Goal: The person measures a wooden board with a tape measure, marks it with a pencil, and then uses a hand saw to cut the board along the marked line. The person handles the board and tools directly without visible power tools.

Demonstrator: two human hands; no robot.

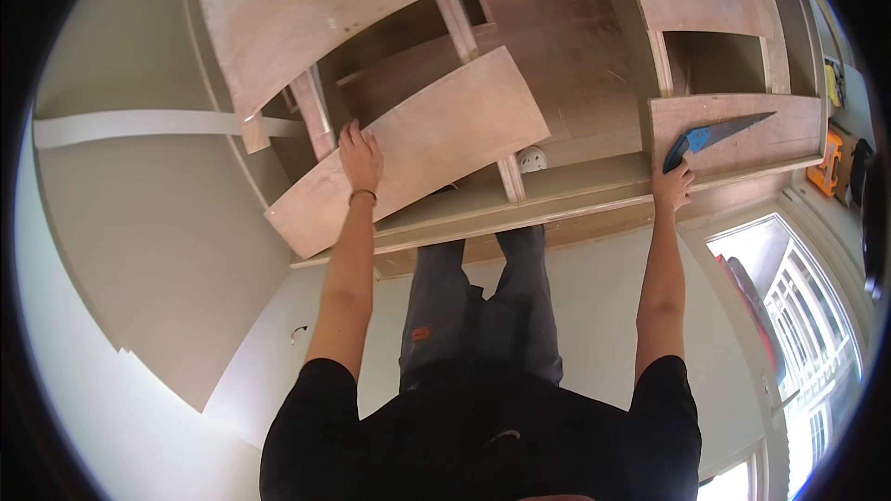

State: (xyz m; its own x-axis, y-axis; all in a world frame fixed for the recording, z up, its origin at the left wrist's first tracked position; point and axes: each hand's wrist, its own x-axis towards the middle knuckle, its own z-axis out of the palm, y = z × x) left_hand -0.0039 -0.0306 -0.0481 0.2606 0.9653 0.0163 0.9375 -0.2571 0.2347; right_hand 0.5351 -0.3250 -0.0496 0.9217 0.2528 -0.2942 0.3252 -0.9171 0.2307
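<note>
My left hand (361,158) lies across a loose plywood board (455,116), its fingers curled over the far edge. The board is set at a slant over the wooden frame (594,181), with its lower left end reaching the frame's near edge. At the right, my right hand (672,187) is closed round the blue handle of a handsaw (719,133). The saw's dark blade points right and away, above a plywood panel (789,134) fitted on the frame. Part of the handle is hidden by my fingers.
A larger plywood sheet (288,0) covers the frame's far left. Open compartments (715,60) show between its wooden cross pieces. An orange case (824,162) stands beyond the right end. My legs (478,306) are against the near side. A bright window (807,315) is at lower right.
</note>
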